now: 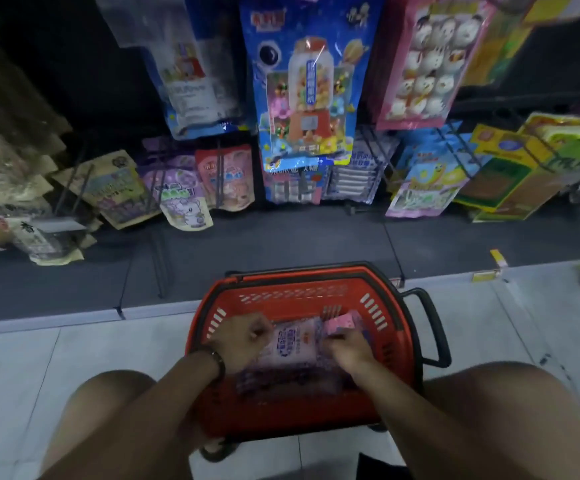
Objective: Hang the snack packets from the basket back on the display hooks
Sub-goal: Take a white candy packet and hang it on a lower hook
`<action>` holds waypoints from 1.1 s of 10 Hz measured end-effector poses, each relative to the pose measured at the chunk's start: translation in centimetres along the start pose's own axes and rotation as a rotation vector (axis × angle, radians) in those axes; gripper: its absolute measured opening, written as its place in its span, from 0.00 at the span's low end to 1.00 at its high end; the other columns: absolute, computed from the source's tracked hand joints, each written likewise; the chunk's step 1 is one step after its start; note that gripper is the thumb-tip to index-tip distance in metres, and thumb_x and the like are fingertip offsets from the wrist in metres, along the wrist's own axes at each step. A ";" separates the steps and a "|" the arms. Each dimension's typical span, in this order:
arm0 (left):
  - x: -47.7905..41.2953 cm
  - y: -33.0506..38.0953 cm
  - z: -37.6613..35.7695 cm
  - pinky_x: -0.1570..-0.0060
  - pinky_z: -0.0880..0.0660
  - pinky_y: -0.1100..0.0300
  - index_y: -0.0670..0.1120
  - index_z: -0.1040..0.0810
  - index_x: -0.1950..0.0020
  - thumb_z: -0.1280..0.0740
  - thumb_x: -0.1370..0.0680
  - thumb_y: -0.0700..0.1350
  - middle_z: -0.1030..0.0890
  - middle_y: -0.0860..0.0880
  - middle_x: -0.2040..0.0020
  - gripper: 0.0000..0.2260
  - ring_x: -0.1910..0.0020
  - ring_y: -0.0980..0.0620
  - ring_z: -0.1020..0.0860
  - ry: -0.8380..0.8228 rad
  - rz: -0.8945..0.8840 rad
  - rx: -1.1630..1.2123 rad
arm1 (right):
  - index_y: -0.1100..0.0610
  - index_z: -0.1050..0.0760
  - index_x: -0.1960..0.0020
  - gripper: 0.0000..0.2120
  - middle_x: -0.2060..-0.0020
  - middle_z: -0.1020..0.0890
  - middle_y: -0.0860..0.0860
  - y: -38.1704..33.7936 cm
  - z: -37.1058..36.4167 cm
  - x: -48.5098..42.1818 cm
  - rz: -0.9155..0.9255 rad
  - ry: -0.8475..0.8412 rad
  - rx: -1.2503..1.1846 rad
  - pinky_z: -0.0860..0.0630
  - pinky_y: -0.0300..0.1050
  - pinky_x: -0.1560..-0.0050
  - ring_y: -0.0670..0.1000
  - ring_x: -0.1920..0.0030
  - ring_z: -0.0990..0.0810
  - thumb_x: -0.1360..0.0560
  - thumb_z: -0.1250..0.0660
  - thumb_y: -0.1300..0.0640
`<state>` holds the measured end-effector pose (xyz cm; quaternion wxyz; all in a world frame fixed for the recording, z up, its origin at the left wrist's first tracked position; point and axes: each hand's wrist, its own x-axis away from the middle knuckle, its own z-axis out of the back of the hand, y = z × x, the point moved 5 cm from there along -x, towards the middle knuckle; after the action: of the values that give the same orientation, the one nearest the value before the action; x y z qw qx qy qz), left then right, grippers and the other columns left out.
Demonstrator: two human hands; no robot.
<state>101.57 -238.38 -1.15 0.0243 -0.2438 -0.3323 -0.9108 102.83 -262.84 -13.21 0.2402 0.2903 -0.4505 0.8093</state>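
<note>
A red shopping basket (pixel 281 289) stands on the floor between my knees. Snack packets lie inside it. My left hand (pixel 241 341) grips the left edge of a pale white and purple packet (pixel 292 342) on top of the pile. My right hand (pixel 349 349) holds that packet's right edge, fingers curled. A pink packet (pixel 342 322) lies just beyond my right hand. More purple packets (pixel 281 379) lie lower in the basket, blurred. Display hooks (pixel 376 150) with hanging packets fill the dark wall ahead.
A big blue toy-candy bag (pixel 307 81) and a pink marshmallow bag (pixel 433 60) hang above the basket. Low hooks carry purple, red and yellow packets (pixel 174 188). A black basket handle (pixel 430 327) sticks out on the right. White tiled floor (pixel 74 358) lies around me.
</note>
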 end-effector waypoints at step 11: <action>-6.8 -6.2 -5.8 0.49 0.25 0.55 0.54 0.30 0.27 0.41 0.16 0.46 0.22 0.45 0.33 0.17 0.46 0.47 0.21 -0.377 0.147 -0.168 | 0.63 0.26 0.30 0.17 0.39 0.18 0.67 2.5 -10.4 -5.2 -0.326 -0.092 -0.495 0.18 0.69 0.39 0.68 0.41 0.17 0.17 0.41 0.69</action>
<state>103.78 -237.93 -11.72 0.0075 -0.4348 -0.2352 -0.8693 102.33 -255.62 -22.71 0.4097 0.3279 -0.5922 0.6115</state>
